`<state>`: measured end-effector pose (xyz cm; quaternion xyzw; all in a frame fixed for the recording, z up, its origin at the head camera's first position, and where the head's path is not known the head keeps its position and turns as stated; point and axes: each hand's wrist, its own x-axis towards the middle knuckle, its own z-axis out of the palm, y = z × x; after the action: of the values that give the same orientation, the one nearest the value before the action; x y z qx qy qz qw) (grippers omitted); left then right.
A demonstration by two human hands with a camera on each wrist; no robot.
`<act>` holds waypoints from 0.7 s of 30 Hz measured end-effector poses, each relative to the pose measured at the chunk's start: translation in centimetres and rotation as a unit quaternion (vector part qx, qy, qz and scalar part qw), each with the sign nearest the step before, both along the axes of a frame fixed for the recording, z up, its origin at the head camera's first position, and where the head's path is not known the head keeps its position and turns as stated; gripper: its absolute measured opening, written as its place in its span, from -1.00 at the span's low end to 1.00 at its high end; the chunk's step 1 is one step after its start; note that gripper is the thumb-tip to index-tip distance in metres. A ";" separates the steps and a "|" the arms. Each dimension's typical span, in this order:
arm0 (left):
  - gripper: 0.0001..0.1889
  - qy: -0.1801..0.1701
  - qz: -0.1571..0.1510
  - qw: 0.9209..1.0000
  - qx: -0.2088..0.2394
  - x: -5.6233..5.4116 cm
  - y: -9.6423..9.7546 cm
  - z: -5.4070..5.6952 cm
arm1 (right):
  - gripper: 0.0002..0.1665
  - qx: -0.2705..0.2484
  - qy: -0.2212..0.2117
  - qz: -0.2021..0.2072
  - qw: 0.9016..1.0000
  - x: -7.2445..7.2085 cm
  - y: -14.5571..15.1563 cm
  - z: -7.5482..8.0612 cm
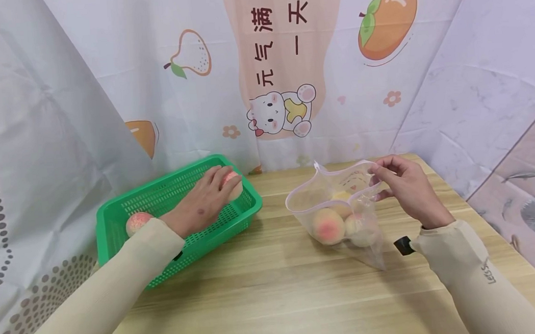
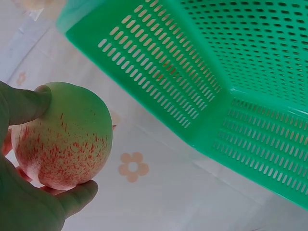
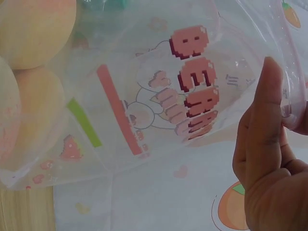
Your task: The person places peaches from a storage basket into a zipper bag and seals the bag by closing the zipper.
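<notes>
My left hand (image 1: 206, 197) holds a peach (image 1: 233, 185) over the right end of a green plastic basket (image 1: 109, 207). In the left wrist view the thumb and fingers curl round this pink-speckled peach (image 2: 72, 139), beside the basket wall (image 2: 159, 72). Another peach (image 1: 138, 223) lies at the basket's left end. On the right, my right hand (image 1: 409, 189) pinches the rim of a clear zip bag (image 1: 312, 192), whose mouth gapes. Several peaches sit in the bag, one with a red blush (image 1: 328, 226). The right wrist view shows printed letters on the bag (image 3: 197, 82) and the pinching fingers (image 3: 267, 125).
A wood-grain table (image 1: 266, 300) bears the basket and the bag. Behind it hangs a white curtain (image 1: 217, 103) printed with fruit and a cartoon bear. More cloth (image 1: 30, 125) drapes along the left side. A small black object (image 1: 403, 246) sits at the right cuff.
</notes>
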<state>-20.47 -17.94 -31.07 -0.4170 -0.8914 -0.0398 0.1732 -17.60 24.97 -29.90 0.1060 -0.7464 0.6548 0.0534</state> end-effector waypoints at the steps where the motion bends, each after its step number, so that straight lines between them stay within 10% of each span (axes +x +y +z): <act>1: -0.39 -0.001 -0.001 1.000 0.000 0.1 0.1 0.1 | -0.76 0.000 0.000 0.001 1.000 0.0 0.0 0.0; 21: -0.36 0.041 -0.047 0.998 0.010 1.4 2.7 1.3 | -0.79 0.010 0.002 -0.006 1.000 0.2 -0.2 -0.1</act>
<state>-19.04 -15.26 -29.79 -0.4577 -0.8626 -0.0397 0.2119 -17.45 24.74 -30.00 0.1031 -0.7536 0.6467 0.0577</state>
